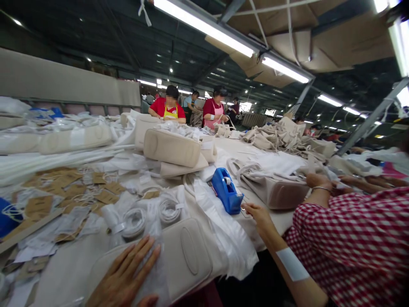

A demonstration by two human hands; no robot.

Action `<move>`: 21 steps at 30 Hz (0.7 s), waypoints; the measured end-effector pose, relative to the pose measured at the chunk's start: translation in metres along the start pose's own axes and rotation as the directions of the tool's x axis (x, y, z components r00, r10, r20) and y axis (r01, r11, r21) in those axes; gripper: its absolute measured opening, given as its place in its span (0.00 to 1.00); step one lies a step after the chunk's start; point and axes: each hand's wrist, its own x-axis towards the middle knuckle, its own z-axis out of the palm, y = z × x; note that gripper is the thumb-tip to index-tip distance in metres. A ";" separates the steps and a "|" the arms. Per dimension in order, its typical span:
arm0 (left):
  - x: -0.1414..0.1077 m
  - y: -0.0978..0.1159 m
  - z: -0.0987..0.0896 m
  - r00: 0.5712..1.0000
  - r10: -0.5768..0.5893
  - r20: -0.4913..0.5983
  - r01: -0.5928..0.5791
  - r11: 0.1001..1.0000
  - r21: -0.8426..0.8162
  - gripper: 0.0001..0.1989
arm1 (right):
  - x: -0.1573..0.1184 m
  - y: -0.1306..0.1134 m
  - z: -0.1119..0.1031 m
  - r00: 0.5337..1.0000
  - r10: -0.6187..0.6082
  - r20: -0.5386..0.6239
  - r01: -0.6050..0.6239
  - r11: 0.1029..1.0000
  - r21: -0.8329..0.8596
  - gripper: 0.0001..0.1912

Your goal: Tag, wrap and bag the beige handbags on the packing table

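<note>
So, our left hand (pixel 124 273) lies flat, fingers long and apart, on clear plastic (pixel 158 273) over a pale bag (pixel 175 273). Our right hand (pixel 262 219) reaches out, fingertips close together, just beside the blue tape holder (pixel 228 196); we cannot tell if they pinch anything. Beside our left hand, the smooth bag shows an oval (pixel 190 252).

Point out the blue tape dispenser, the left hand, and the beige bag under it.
Blue tape dispenser (pixel 227 195): head view, middle of its body.
Left hand (pixel 125 269): head view, back of the hand.
Beige bag (pixel 175 256): head view, the panel right of the fingers.
</note>
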 end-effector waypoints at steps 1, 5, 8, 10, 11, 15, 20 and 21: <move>0.000 0.001 -0.002 1.000 -0.010 -0.003 0.010 1.000 0.009 0.38 | 0.001 -0.001 -0.004 0.999 -0.028 -0.029 0.026 0.997 -0.077 0.15; -0.002 0.010 -0.012 0.995 -0.088 0.038 0.088 0.996 0.006 0.36 | -0.013 -0.022 -0.031 0.977 -0.209 -0.051 0.175 0.911 -0.374 0.09; 0.000 0.017 -0.023 0.976 -0.160 0.150 0.173 0.982 -0.076 0.36 | -0.035 -0.066 -0.034 0.844 -0.485 0.229 0.512 0.601 -0.613 0.13; 0.002 0.019 -0.028 0.954 -0.185 0.237 0.225 0.962 -0.152 0.36 | -0.050 -0.108 -0.020 0.591 -0.592 0.548 0.771 0.214 -0.600 0.13; 0.004 0.020 -0.030 0.944 -0.194 0.268 0.247 0.952 -0.180 0.36 | -0.058 -0.131 -0.008 0.460 -0.598 0.656 0.857 0.108 -0.503 0.12; 0.007 0.020 -0.032 0.925 -0.201 0.322 0.287 0.925 -0.248 0.38 | -0.086 -0.210 0.058 -0.016 -0.464 0.886 0.999 0.025 0.032 0.12; 0.005 0.022 -0.034 0.916 -0.235 0.325 0.333 0.898 -0.288 0.37 | -0.095 -0.234 0.141 -0.294 -0.291 0.911 0.949 0.022 0.314 0.08; 0.005 0.023 -0.035 0.913 -0.247 0.326 0.344 0.895 -0.284 0.38 | -0.093 -0.232 0.152 -0.295 -0.283 0.913 0.952 -0.006 0.306 0.08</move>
